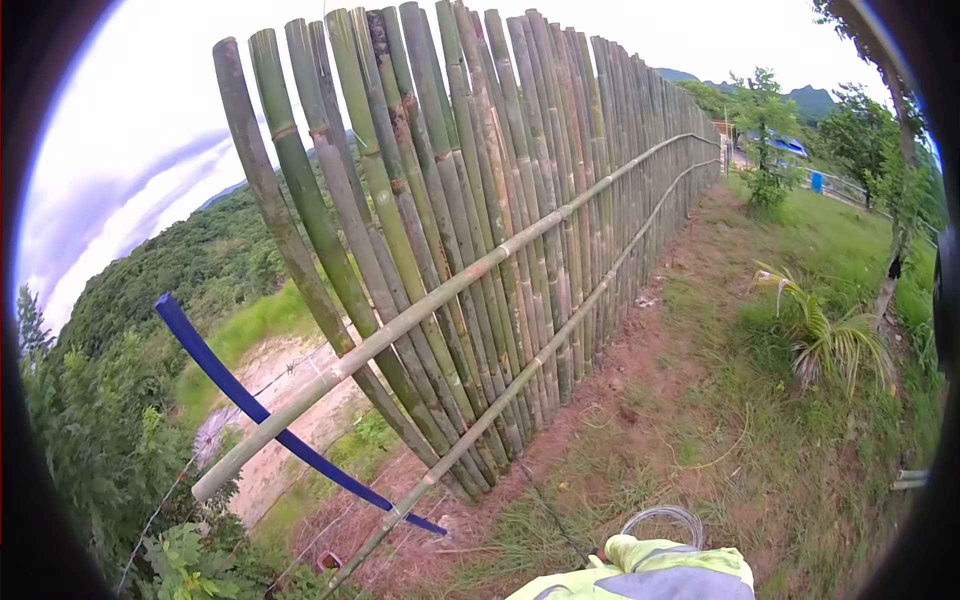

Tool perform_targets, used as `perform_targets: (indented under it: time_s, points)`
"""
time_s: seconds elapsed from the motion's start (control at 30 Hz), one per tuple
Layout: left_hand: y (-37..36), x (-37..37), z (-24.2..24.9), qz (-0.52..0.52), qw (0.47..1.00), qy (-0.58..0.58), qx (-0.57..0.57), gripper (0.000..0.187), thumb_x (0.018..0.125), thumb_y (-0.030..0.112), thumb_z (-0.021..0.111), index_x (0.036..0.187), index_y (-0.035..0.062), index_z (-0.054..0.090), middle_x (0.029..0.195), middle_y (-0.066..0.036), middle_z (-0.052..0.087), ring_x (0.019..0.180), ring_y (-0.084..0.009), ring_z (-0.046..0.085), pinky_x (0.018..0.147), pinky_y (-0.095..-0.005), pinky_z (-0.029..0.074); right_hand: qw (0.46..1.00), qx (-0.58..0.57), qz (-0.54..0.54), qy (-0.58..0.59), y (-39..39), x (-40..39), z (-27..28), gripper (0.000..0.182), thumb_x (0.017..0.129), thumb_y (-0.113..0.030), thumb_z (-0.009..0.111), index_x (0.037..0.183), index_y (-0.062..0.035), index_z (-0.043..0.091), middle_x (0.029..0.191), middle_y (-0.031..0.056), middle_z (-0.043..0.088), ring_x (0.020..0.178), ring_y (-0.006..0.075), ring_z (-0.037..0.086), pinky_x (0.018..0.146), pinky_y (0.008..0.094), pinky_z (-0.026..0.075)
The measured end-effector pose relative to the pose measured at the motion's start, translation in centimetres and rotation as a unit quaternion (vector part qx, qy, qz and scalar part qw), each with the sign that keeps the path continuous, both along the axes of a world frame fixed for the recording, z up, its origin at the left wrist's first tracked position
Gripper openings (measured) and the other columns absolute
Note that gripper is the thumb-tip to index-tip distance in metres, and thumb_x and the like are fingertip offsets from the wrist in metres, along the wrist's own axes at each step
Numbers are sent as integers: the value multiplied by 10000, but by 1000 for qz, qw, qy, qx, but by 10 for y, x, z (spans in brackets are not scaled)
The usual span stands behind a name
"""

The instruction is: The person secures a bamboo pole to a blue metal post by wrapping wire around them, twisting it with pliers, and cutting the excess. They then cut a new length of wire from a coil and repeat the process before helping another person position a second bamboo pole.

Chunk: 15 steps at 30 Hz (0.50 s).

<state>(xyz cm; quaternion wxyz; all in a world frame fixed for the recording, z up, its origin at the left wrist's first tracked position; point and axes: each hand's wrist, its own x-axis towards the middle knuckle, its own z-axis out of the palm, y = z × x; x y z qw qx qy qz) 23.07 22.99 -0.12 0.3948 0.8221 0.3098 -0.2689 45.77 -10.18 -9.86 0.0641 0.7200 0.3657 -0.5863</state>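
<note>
A yellow-green and grey high-visibility sleeve (680, 578) crosses the bottom edge; I take it to be on my right arm. Its hand is almost wholly hidden, with only a small dark sliver showing beside the cuff, so the fingers cannot be made out. Just beyond the sleeve shows a coil of thin wire (668, 516); whether the hand grips it is hidden. A thin dark strand (552, 508) runs from near the cuff towards the fence foot. My left hand is out of view. Ahead rises a fence of upright bamboo poles (500, 200), crossed by an upper bamboo rail (430, 300) and a lower bamboo rail (530, 375).
A blue post (270, 425) leans behind the rails' near end. Barbed wire (165, 505) runs along the left, above a slope of bushes. Grass and reddish soil (640, 390) border the fence. A small palm (825, 335) and a thin tree (893, 250) stand right.
</note>
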Motion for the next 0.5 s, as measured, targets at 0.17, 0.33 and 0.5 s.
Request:
perform_targets:
  time_s: [0.17,0.33,0.5]
  points:
    - [0,-14,0,18,1000,-2,-4,415,885,430,395,1102,142,599,974,-165,636,928,-321,608,826,-419,455,976,96,-190,55,26,26,58,350,804,-424,579,823,-76,606,715,81,597,625,227,578,591,379,457]
    - [-11,-45,-4,52,999,3,-6,415,883,430,401,1093,137,607,979,-165,636,942,-319,605,839,-417,452,613,414,-610,285,94,97,277,418,889,-459,459,1017,-63,501,713,102,551,520,223,524,466,373,466]
    - [-35,-100,-14,68,998,9,-1,416,882,430,407,1085,133,615,983,-164,637,957,-316,602,853,-415,448,416,629,-464,465,126,129,462,377,849,-286,479,1157,-73,440,861,99,543,696,247,527,611,411,425]
